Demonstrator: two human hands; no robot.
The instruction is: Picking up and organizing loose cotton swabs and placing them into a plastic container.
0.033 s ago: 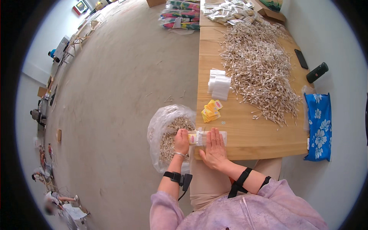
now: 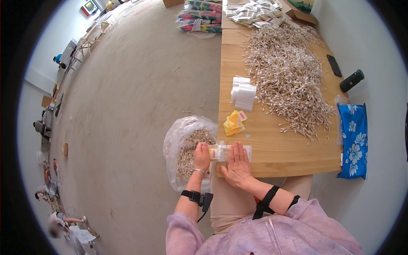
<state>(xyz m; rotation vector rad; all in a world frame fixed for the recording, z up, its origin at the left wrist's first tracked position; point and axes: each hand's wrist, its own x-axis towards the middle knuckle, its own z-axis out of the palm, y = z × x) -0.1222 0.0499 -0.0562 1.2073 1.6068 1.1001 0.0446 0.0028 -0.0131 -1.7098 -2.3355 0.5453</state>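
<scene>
At the near left corner of the table lies a small clear packet of cotton swabs point(image 2: 219, 153), with a yellow card showing at its left end. My left hand point(image 2: 201, 157) is closed on that left end, just past the table's edge. Flat across the packet's right part rests my right hand point(image 2: 239, 165), fingers stretched out and covering some of it. Beyond them on the table are several yellow cards point(image 2: 235, 122) and a stack of clear plastic bags point(image 2: 245, 97). A large loose heap of cotton swabs point(image 2: 289, 72) covers the table's far part.
A clear sack point(image 2: 172, 144) of cotton swabs stands left of the table, below my left hand. Along the right side are a phone point(image 2: 334, 65), a dark green bottle point(image 2: 352, 80) and a blue flowered pack point(image 2: 353, 142). Filled packets point(image 2: 255, 12) pile up at the far end.
</scene>
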